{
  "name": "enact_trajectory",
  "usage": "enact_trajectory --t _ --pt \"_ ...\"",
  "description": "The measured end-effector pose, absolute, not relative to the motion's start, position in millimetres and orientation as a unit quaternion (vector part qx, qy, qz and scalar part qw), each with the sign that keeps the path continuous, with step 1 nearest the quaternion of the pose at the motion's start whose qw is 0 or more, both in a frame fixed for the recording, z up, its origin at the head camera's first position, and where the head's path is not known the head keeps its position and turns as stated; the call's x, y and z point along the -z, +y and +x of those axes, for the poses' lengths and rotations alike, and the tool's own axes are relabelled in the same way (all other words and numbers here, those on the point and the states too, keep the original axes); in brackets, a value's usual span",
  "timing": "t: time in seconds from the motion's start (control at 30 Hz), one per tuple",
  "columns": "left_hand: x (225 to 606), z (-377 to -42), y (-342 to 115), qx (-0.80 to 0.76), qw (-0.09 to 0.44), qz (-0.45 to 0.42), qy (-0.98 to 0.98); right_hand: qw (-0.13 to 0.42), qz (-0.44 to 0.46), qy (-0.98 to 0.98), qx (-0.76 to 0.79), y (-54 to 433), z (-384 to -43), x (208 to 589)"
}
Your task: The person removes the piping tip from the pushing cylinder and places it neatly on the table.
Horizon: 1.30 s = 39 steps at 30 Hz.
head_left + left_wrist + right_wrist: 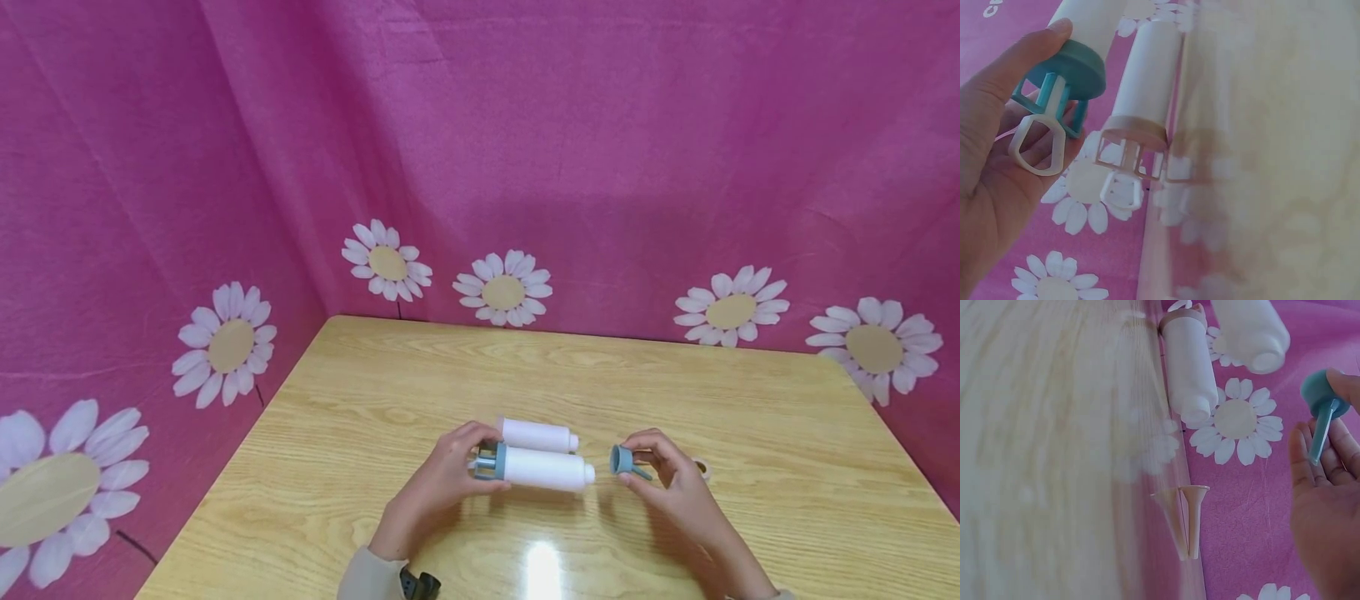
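My left hand (pixel 453 460) grips a white syringe-like tube (pixel 546 469) by its teal collar (pixel 1072 67), thumb on one side and fingers on the other. A white loop handle (pixel 1040 171) sticks out behind the collar. The tube lies sideways, its short tip pointing right. In my right hand (pixel 684 493), thumb and fingers pinch a teal funnel-shaped nozzle (pixel 621 459). Its wide mouth faces the tube's tip, with a gap between them. The nozzle's thin stem (pixel 1320 434) points toward the palm side.
Just behind the held tube, a second white tube (pixel 536 434) with a pinkish-beige collar (pixel 1138 129) lies on the wooden table (pixel 420 375). A beige funnel-shaped nozzle (pixel 1194 512) stands on the table by my right hand. Pink flowered cloth (pixel 600 150) hangs behind the table.
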<state>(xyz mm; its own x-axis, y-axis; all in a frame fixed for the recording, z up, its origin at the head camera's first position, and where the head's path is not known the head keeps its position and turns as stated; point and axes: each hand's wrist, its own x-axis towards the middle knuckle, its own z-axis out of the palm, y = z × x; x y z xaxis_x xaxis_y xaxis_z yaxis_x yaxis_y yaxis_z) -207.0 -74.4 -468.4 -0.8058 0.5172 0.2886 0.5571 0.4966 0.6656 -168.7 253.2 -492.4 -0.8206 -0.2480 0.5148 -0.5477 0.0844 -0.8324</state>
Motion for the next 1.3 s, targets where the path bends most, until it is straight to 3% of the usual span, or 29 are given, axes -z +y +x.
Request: enact_trajectory --t 0.47,1.3 --pt "480 -210 -81 0.369 -0.022 -0.306 -0.877 0.126 0.276 -0.74 -0.601 252 -168 493" --pt "488 -215 -86 0.331 -0.044 -0.307 -0.891 0.129 0.273 -0.765 -0.569 251 -172 494"
